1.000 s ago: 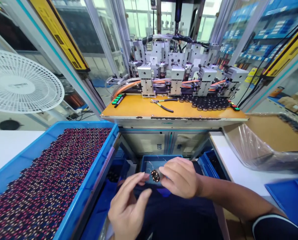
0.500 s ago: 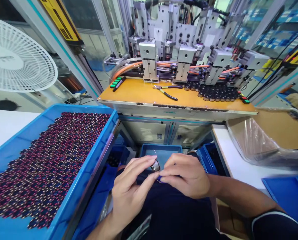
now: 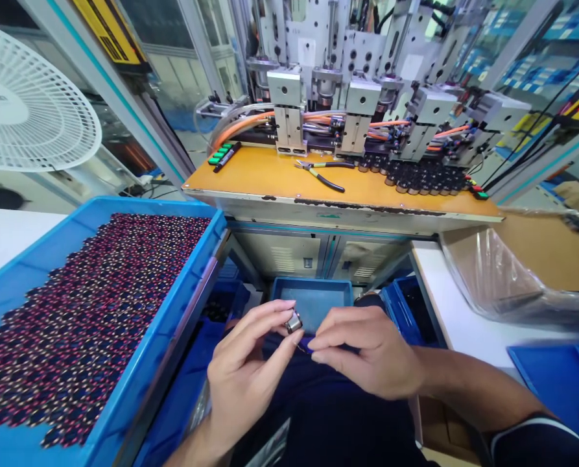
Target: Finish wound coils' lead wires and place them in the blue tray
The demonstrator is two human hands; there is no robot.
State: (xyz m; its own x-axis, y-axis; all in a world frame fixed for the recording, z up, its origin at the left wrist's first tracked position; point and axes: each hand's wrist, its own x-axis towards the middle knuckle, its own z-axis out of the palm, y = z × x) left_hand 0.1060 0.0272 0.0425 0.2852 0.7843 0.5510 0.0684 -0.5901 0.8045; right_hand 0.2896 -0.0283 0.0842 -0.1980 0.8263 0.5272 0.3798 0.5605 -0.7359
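Between the thumb and fingers of my left hand (image 3: pixel 245 370) is a small silver cylindrical metal part (image 3: pixel 294 321), held tilted above my lap. My right hand (image 3: pixel 369 350) is just to its right, thumb and forefinger closed in a pinch on a small blue-purple piece (image 3: pixel 305 344). That piece lies just below the metal part, by my left thumb tip. Most of it is covered by my fingers, so I cannot tell its kind or whether it joins the metal part.
At the left, a large blue tray (image 3: pixel 102 405) holds rows of small dark parts with pink and pale dots. Pliers (image 3: pixel 325 175), markers (image 3: pixel 225 155) and several black cylindrical parts (image 3: pixel 423 176) lie on the orange bench (image 3: pixel 270 178) under a machine. A blue bin (image 3: pixel 313 285) stands beyond my hands.
My left hand has moved slightly left with the metal part. The gap between my hands is wider, and more of the blue-purple piece shows. The view has shifted slightly.
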